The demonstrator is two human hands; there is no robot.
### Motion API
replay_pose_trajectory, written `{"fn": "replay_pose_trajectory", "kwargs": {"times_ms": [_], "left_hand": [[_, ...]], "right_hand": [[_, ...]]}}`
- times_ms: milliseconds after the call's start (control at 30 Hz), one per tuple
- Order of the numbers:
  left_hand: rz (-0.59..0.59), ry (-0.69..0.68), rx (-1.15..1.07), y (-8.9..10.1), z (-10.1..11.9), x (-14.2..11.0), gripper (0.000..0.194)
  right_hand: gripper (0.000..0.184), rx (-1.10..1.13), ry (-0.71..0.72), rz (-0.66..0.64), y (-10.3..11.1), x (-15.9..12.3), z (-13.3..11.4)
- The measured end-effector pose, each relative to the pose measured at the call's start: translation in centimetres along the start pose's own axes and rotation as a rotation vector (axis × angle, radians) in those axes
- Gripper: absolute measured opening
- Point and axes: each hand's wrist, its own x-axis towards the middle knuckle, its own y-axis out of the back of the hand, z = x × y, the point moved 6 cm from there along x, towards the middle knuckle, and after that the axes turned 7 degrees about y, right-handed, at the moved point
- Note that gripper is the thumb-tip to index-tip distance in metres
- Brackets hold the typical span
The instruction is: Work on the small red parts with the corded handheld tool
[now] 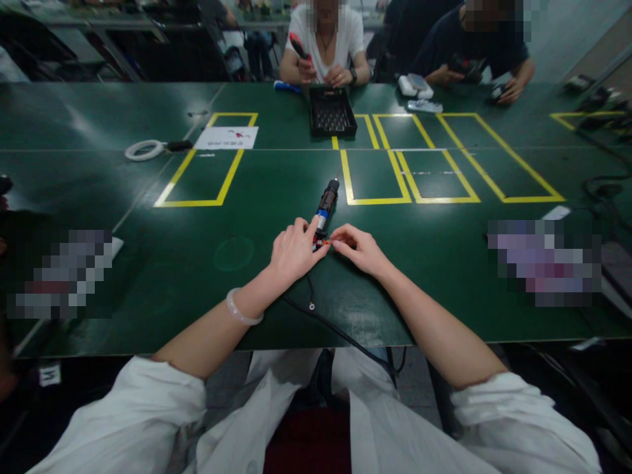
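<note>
An electric screwdriver (326, 201) with a black front part and a blue band lies on the green table, its thin bit facing away from me. My left hand (295, 253) is closed around its rear end, the fingertips partly hidden. Close beside it, my right hand (359, 249) pinches at a small red and orange part (324, 243) at the back of the screwdriver. What exactly sits between those fingertips is too small to tell. A black cable (340, 334) runs from under my left hand over the table's front edge.
Yellow tape outlines (380, 200) mark the green table (276, 178). Farther back stand a black tray of small parts (333, 113), a white sheet (227, 137) and a coiled white cable (144, 150). Two people sit opposite; one holds a red-handled tool (299, 46). Blurred items lie at both sides.
</note>
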Motion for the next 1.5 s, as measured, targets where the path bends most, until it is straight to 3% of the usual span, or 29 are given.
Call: {"fn": "replay_pose_trajectory", "kwargs": {"times_ms": [167, 300, 467, 767, 933, 1233, 1500], "left_hand": [[0.015, -0.011, 0.021, -0.1, -2.1, -0.3, 0.066], [0.005, 0.029, 0.045, 0.0, -5.6, -0.2, 0.067], [-0.008, 0.145, 0.075, 0.2, -12.4, 0.3, 0.070], [-0.055, 0.364, 0.193, 0.0, -27.0, 2.2, 0.077], [-0.037, 0.440, 0.183, 0.2, -32.3, 2.9, 0.077], [-0.035, 0.544, 0.097, 1.0, -36.1, 3.3, 0.073], [0.054, 0.544, 0.366, 1.1, -34.0, 2.1, 0.060]], "right_hand": [[0.017, -0.053, 0.010, -0.003, 0.2, 0.0, 0.3], [0.018, -0.026, -0.025, 0.016, 0.4, -0.1, 0.8], [0.018, -0.046, -0.033, -0.001, 0.3, -0.1, 0.5], [0.016, -0.087, -0.042, -0.041, 0.1, -0.1, 0.0], [0.017, -0.091, -0.048, -0.043, 0.0, -0.1, 0.0], [0.016, -0.084, -0.058, -0.049, 0.1, 0.0, -0.1], [0.016, -0.080, -0.056, -0.055, 0.0, 0.0, 0.0]]}}
